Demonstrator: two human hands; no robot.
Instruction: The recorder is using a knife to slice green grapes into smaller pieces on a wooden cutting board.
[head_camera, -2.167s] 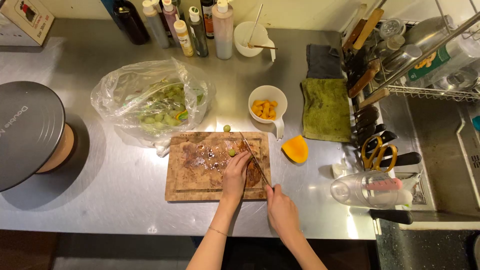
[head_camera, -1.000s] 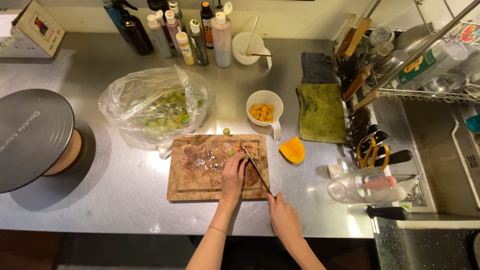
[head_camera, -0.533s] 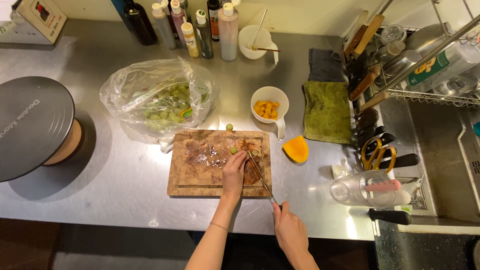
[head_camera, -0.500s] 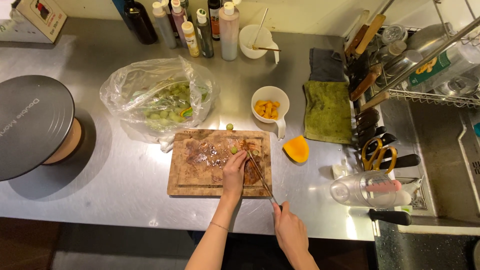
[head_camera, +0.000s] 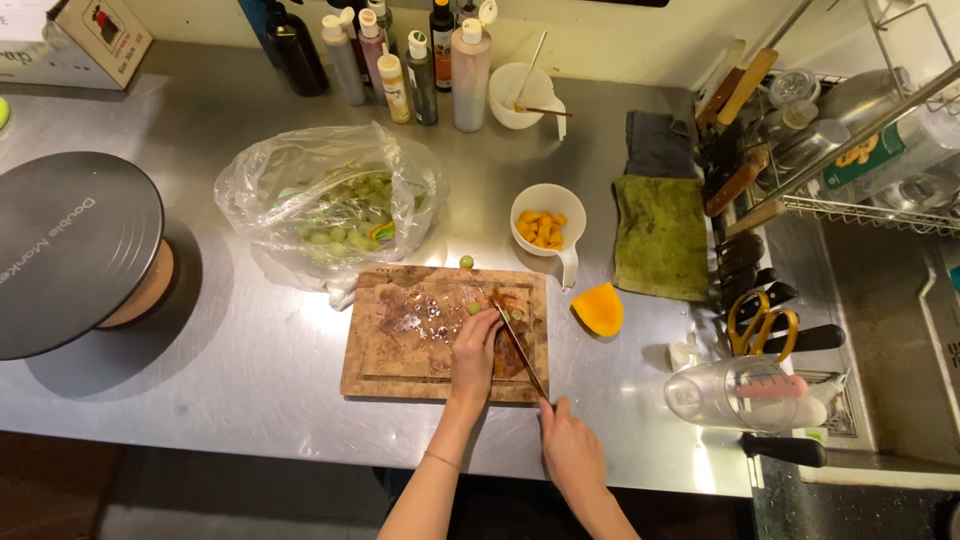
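Over the wooden cutting board (head_camera: 400, 340) now: the left hand (head_camera: 474, 348) lies flat-fingered on the board's right half, fingertips pinning down a small green grape (head_camera: 474, 308). The right hand (head_camera: 570, 450) is off the board's near-right corner, fingers wrapped tight around the handle of a knife (head_camera: 520, 345), whose thin blade runs up and away to end just beside the left fingertips (whether the edge touches the fruit is too small to tell). The board is stained dark and wet in the middle.

1 loose grape (head_camera: 465, 262) sits on the steel counter (head_camera: 230, 380) just past the board's far edge. Behind the board to the left, a crumpled clear plastic bag (head_camera: 320, 195) holds more green grapes. To the right of the bag, a white handled bowl (head_camera: 548, 222) carries orange cubes, and an orange wedge (head_camera: 598, 308) lies on the counter just beside the board's right edge. A green cloth (head_camera: 660, 235) is spread further right, and squeeze bottles (head_camera: 420, 60) line the back wall.
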